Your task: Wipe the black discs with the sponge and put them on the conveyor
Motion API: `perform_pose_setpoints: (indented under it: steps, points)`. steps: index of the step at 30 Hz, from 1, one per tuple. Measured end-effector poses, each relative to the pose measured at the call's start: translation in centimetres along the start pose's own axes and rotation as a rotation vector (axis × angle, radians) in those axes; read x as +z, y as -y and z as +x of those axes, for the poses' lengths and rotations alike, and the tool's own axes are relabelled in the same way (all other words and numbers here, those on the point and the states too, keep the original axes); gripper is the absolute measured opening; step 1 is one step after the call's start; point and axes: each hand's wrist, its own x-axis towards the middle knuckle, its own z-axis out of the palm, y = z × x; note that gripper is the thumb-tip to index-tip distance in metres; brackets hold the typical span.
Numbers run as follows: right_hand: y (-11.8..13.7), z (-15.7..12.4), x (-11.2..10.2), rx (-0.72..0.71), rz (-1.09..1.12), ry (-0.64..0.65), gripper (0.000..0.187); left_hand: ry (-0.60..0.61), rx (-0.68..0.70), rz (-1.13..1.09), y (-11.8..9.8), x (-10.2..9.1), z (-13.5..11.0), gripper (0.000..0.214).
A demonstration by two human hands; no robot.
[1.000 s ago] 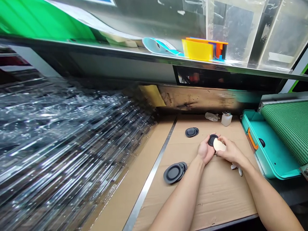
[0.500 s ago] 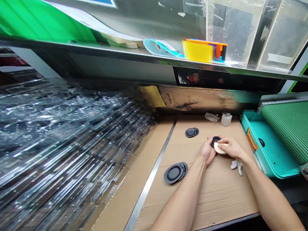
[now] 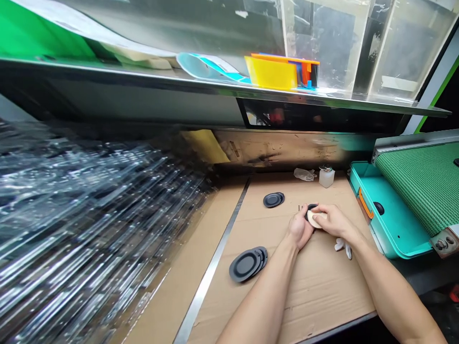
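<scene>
- Head view, my left hand (image 3: pixel 300 227): it is half closed and the fingers curl around the edge of a black round disc (image 3: pixel 311 208). I have hold of this disc, and most of it is hidden behind the hands.
- Head view, my right hand (image 3: pixel 335 222): it is also half closed and it pinches a cream sponge (image 3: pixel 314 220). The sponge lies pressed on the face of the disc, so the two hands touch each other over it.
- Both hands are above a cardboard sheet (image 3: pixel 322 301), near its right side.
- On the cardboard, a stack of black discs (image 3: pixel 247 264) lies to the near left of the hands, and a smaller stack (image 3: pixel 273 199) lies to the far left.
- A white glove (image 3: pixel 342 248) lies just beside my right wrist.
- At the far edge I see a small white bottle (image 3: pixel 325 177) and a clear plastic bag (image 3: pixel 304 174).
- To the right is a teal tray (image 3: pixel 389 220) with one black disc (image 3: pixel 378 208) in it, next to a green belt (image 3: pixel 423 184).
- To the left of the cardboard runs a metal strip (image 3: pixel 211 267), and beyond it lies a big pile of clear plastic sheets (image 3: pixel 89 210).
</scene>
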Motion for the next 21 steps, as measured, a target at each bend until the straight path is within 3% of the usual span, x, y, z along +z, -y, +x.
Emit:
perform_pose_setpoints:
  steps: [3,7,10,14,19,21]
  points:
    - [0.4,0.0,0.8,0.083,-0.213,-0.146,0.032,-0.021,0.026,-0.007,0.1,0.0,0.1,0.035]
    - [0.7,0.2,1.7,0.042,-0.331,-0.066,0.033,-0.036,0.009,-0.050,0.1,0.0,0.1,0.038]
    - [0.9,0.3,1.9,0.146,-0.417,-0.066,0.035,-0.054,0.019,-0.074,0.0,0.0,0.1,0.039]
    - [1.0,0.4,1.9,0.045,-0.370,-0.001,0.034,-0.054,0.016,-0.095,0.0,0.1,0.1,0.038]
    - [0.5,0.4,1.3,0.210,-0.338,-0.096,0.033,-0.066,0.044,-0.086,-0.1,0.0,0.1,0.040]
    - [0.2,0.3,1.1,0.171,-0.207,-0.075,0.030,-0.065,0.041,-0.078,-0.2,0.0,0.1,0.040]
